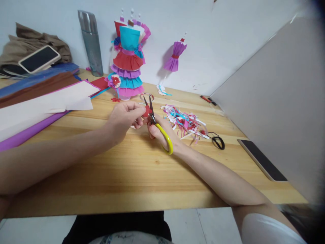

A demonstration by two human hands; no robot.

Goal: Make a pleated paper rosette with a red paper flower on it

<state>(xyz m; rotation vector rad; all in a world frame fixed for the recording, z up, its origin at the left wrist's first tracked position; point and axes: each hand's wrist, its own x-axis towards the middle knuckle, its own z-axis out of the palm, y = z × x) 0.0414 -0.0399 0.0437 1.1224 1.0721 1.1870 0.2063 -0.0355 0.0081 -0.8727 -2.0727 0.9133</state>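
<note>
My left hand pinches a small red paper piece between thumb and fingers above the middle of the table. My right hand is closed round yellow-handled scissors. Their blades point up and away from me, parted, right beside the red piece; whether they touch its edge I cannot tell. Behind my hands stands a mini dress form in a layered paper dress of blue, red, purple and pink. A red paper flower shape lies at its foot, and a tape roll is partly hidden by the blades.
Paper scraps are heaped right of my hands, near a black cord. Paper sheets spread over the left side. A bottle, a phone and a purple dress form stand or lie further back. A dark tablet-like slab lies by the right partition.
</note>
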